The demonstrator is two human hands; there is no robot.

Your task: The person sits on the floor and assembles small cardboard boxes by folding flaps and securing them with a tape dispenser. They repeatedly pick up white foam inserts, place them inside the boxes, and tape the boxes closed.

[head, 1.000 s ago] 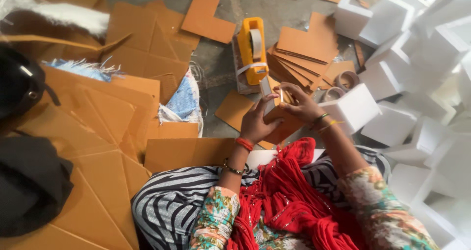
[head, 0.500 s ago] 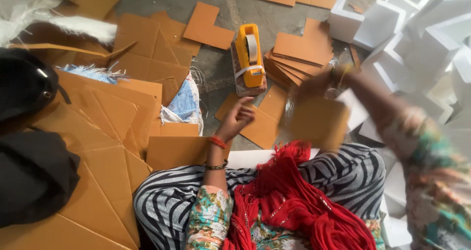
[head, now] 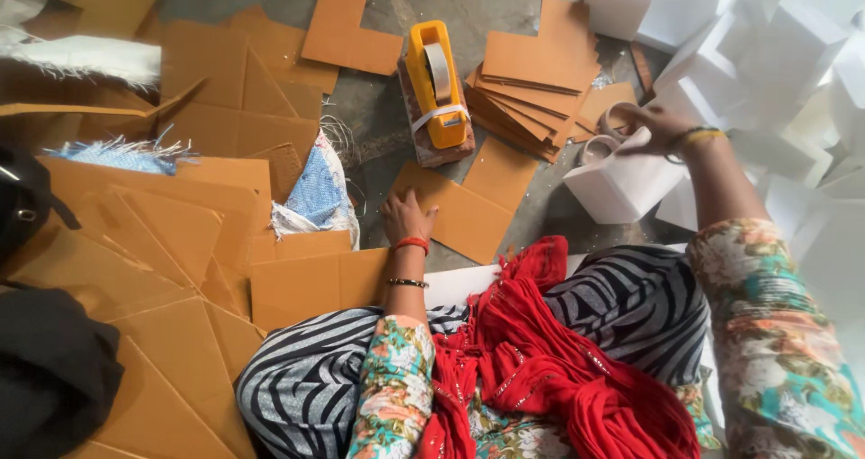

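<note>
Hands apart beside the tape dispenser (head: 436,85).
Left hand (head: 405,218) flat on a cardboard sheet (head: 464,211) below it; right hand (head: 656,127) touches a white box (head: 622,184), grip unclear.

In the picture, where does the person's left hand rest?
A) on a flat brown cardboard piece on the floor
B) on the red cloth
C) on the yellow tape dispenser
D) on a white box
A: the left hand lies with spread fingers on the edge of a flat brown cardboard piece on the floor, below the yellow tape dispenser, while the right hand reaches to a white box.
</note>
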